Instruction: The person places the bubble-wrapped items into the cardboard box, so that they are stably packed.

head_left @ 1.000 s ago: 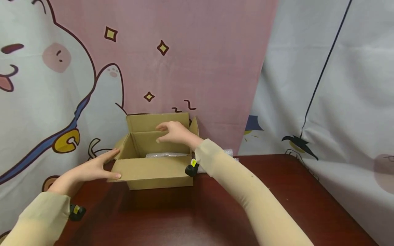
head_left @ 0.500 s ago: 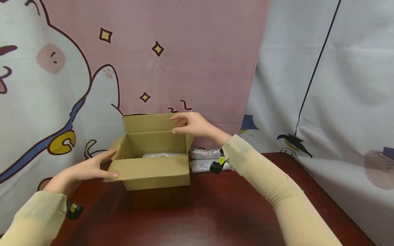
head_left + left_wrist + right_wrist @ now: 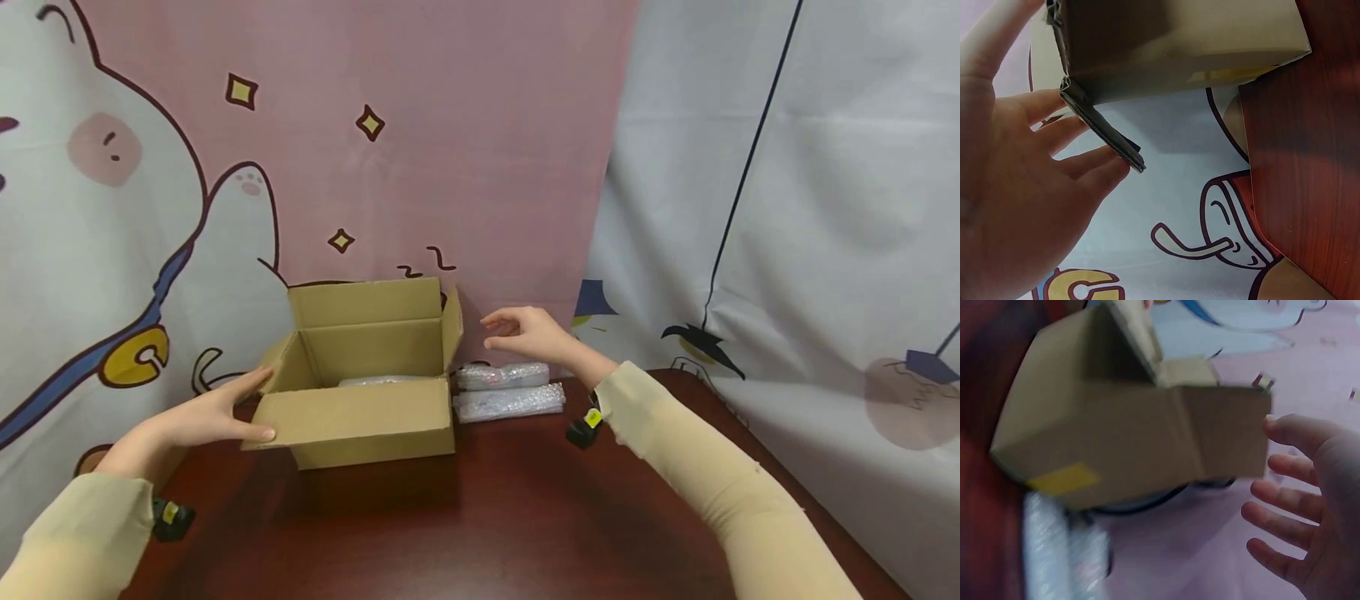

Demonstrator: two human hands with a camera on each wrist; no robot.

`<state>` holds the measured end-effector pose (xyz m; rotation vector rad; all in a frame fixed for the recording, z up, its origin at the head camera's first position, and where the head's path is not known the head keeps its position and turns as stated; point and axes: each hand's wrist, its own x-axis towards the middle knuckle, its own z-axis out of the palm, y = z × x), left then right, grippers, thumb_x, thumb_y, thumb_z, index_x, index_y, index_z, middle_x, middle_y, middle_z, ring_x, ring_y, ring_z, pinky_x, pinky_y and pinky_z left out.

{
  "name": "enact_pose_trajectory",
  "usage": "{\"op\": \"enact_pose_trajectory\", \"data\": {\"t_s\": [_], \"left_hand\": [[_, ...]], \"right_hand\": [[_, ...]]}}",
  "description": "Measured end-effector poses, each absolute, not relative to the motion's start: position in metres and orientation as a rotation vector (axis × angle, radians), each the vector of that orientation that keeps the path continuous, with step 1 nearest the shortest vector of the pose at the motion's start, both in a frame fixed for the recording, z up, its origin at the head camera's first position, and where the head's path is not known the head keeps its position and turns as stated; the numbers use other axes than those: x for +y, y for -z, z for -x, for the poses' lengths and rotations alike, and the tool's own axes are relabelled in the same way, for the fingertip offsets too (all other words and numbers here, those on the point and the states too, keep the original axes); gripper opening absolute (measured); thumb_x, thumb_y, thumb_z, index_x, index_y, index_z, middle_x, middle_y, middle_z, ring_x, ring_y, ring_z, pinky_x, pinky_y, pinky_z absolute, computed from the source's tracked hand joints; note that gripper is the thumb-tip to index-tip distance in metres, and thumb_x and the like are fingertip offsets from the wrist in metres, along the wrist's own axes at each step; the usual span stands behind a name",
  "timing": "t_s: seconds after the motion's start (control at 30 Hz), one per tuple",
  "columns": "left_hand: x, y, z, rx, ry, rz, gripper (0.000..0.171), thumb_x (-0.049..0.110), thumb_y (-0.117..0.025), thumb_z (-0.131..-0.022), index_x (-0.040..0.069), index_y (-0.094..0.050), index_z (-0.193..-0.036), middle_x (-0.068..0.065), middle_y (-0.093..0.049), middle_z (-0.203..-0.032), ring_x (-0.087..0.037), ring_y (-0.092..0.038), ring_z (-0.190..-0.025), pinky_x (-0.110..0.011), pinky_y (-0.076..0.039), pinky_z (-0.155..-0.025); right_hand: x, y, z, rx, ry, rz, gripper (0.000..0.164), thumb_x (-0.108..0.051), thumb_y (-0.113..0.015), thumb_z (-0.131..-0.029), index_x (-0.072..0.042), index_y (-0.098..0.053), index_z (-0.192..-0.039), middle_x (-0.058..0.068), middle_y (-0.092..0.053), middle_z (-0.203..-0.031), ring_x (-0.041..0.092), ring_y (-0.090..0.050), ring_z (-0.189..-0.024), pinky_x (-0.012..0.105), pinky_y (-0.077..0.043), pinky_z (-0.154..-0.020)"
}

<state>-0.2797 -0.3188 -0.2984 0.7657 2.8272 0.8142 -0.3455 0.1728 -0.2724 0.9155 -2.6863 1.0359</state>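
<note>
An open cardboard box (image 3: 378, 446) stands on the table with its flaps spread. Inside it shows the top of a bubble-wrapped package (image 3: 378, 381), mostly hidden by the front flap (image 3: 352, 410). My left hand (image 3: 198, 417) is at the box's left side, its thumb on the front flap's corner. In the left wrist view its extended fingers touch the left flap (image 3: 1104, 130). To the right of the box, my right hand (image 3: 534, 337) hovers above two bubble-wrapped packages (image 3: 510, 403), fingers loosely bent and holding nothing.
The dark red wooden table (image 3: 525, 517) runs on toward the front and right. Behind it hangs a pink and white cartoon-printed curtain (image 3: 480, 150), close to the back of the box. Yellow tape (image 3: 1063, 478) marks the box's right side.
My right hand has moved from over the box to the right, over the wrapped packages, which have come into view. My left hand keeps its place at the box's left flap.
</note>
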Motion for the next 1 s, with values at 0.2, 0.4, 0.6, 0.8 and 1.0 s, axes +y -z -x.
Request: {"op": "enact_pose_trajectory", "data": {"t_s": [0.2, 0.4, 0.6, 0.8, 1.0], "left_hand": [[-0.319, 0.298, 0.278, 2.832, -0.814, -0.774, 0.099, 0.029, -0.077, -0.083, -0.012, -0.016, -0.149, -0.038, -0.018, -0.149, -0.058, -0.018, -0.134, -0.072, -0.026, -0.097], [-0.319, 0.296, 0.276, 2.816, -0.852, -0.775, 0.087, 0.027, -0.067, -0.091, -0.012, -0.016, -0.149, -0.037, -0.018, -0.15, -0.058, -0.018, -0.134, -0.073, -0.025, -0.095], [-0.319, 0.295, 0.276, 2.829, -0.855, -0.755, 0.083, 0.028, -0.064, -0.093, -0.011, -0.018, -0.15, -0.037, -0.019, -0.149, -0.058, -0.017, -0.134, -0.072, -0.024, -0.095], [-0.319, 0.297, 0.279, 2.86, -0.837, -0.734, 0.08, 0.03, -0.062, -0.095, -0.009, -0.019, -0.15, -0.037, -0.019, -0.15, -0.058, -0.017, -0.134, -0.073, -0.023, -0.096], [-0.319, 0.3, 0.279, 2.866, -0.845, -0.739, 0.08, 0.029, -0.063, -0.094, -0.009, -0.02, -0.15, -0.037, -0.018, -0.15, -0.059, -0.015, -0.134, -0.074, -0.021, -0.096]], "right_hand": [[0.196, 0.318, 0.358, -2.718, -1.002, -0.877, 0.041, -0.027, -0.071, -0.09, -0.013, -0.064, -0.127, 0.003, -0.067, -0.117, 0.022, -0.064, -0.103, 0.039, -0.052, -0.084], [0.212, 0.361, 0.376, -2.727, -0.991, -0.821, 0.04, -0.03, -0.072, -0.088, -0.013, -0.066, -0.124, 0.006, -0.066, -0.118, 0.024, -0.062, -0.105, 0.042, -0.051, -0.085], [0.217, 0.388, 0.382, -2.757, -0.992, -0.762, 0.042, -0.031, -0.074, -0.086, -0.011, -0.067, -0.122, 0.012, -0.066, -0.119, 0.031, -0.061, -0.108, 0.046, -0.05, -0.086], [0.218, 0.416, 0.388, -2.751, -0.958, -0.761, 0.057, -0.042, -0.077, -0.081, -0.005, -0.066, -0.124, 0.013, -0.065, -0.12, 0.032, -0.06, -0.111, 0.048, -0.049, -0.09], [0.219, 0.432, 0.392, -2.782, -0.923, -0.681, 0.065, -0.049, -0.079, -0.076, -0.009, -0.065, -0.126, 0.005, -0.064, -0.123, 0.027, -0.058, -0.116, 0.045, -0.046, -0.095]]}}
